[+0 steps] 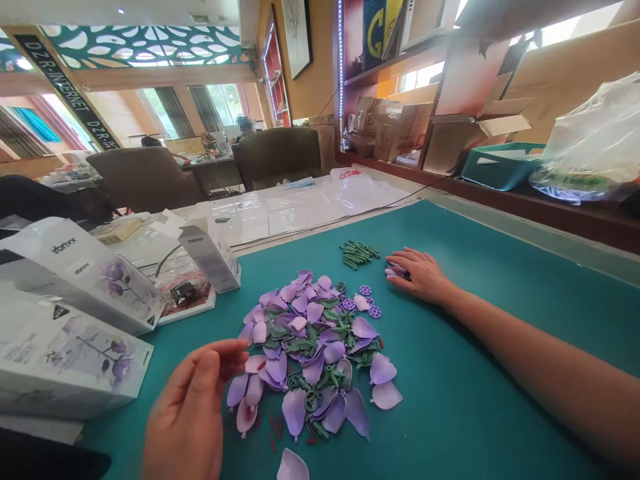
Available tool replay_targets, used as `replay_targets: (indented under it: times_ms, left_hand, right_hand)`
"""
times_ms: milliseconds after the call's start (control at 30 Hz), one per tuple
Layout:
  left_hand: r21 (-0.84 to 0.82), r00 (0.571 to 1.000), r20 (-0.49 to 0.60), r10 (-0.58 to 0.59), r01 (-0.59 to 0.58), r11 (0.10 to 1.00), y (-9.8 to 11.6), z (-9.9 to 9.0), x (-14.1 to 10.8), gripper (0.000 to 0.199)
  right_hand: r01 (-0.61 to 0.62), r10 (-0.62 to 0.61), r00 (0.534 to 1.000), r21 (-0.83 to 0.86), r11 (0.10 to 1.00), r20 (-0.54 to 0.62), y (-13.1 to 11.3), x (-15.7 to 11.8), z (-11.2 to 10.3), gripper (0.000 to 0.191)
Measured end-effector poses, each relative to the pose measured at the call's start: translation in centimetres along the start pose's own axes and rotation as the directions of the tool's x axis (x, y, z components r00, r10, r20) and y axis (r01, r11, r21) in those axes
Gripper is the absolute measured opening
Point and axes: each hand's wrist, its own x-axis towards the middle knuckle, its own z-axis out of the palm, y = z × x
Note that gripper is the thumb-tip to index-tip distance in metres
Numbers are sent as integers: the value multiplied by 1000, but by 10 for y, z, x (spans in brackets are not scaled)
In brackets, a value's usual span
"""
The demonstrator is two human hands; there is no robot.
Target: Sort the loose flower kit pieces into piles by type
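A loose heap of purple plastic flower petals (314, 312) lies on the green mat (480, 387). Green plastic leaves (303, 343), purple spoked rings (375, 311) and small red pins (273, 427) are mixed in or lie at its edges. My left hand (193, 407) is at the heap's near left side, fingers loosely bent and holding nothing that I can see. Right of the heap, my right hand (420, 277) rests low on the mat, its fingers around a few purple petals (396, 271), partly hidden. Close by is a small pile of green stem pieces (358, 254).
White printed boxes (75, 360) with flower pictures stand along the left, beside a tray with a plastic-wrapped part (184, 292). Clear plastic sheets (310, 207) cover the surface beyond the mat. A teal basket (500, 167) and a plastic bag (590, 143) sit on the right ledge.
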Motion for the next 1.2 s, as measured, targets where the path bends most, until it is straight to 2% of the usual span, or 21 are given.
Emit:
replay_targets:
  times_ms: [100, 200, 300, 400, 467, 567, 633, 733, 900, 967, 1067, 1133, 1200]
  left_hand:
    - [-274, 987, -26, -157, 144, 951, 0, -2, 10, 24]
    - [-296, 978, -50, -202, 178, 938, -5, -4, 17, 22]
    - [-176, 981, -62, -185, 171, 969, -13, -2, 20, 28]
    - [3, 988, -35, -152, 152, 988, -22, 2, 22, 34]
    - [69, 989, -5, -151, 151, 986, -26, 4, 23, 36]
    - [128, 987, 32, -159, 153, 980, -30, 2, 24, 37]
    - [217, 987, 62, -147, 131, 967, -31, 0, 24, 40]
    - [357, 986, 113, -123, 76, 931, -31, -3, 23, 44]
    - [444, 980, 147, -135, 57, 894, -24, 0, 19, 46]
    - [459, 978, 143, -148, 67, 886, -18, 2, 17, 45]
    - [513, 967, 200, -156, 32, 858, -9, -1, 16, 44]
    - [570, 937, 321, -136, -77, 818, -11, -10, 13, 44]
    - [573, 868, 493, -68, -265, 776, -24, -24, 7, 38]
  right_hand:
    - [24, -20, 998, 64, 998, -62, -15, 6, -10, 45]
    - [91, -91, 996, 165, 982, -8, -50, 14, -25, 39]
    - [188, -237, 965, 336, 923, 112, -97, 18, -39, 35]
    - [298, -405, 895, 427, 854, 185, -141, 20, -46, 32]
    - [369, -485, 849, 424, 827, 208, -162, 20, -44, 32]
    - [439, -517, 813, 301, 847, 268, -182, 19, -35, 32]
    - [461, -516, 803, 238, 855, 299, -189, 17, -29, 36]
    - [491, -542, 786, 233, 839, 297, -196, 9, -24, 45]
    - [530, -641, 725, 391, 753, 252, -202, 1, -28, 47]
    - [470, -620, 752, 477, 743, 225, -198, 5, -32, 47]
    - [315, -479, 848, 512, 799, 226, -181, 17, -37, 42]
    - [233, -384, 888, 474, 849, 252, -167, 27, -39, 40]
    - [201, -325, 906, 400, 894, 272, -155, 35, -38, 39]
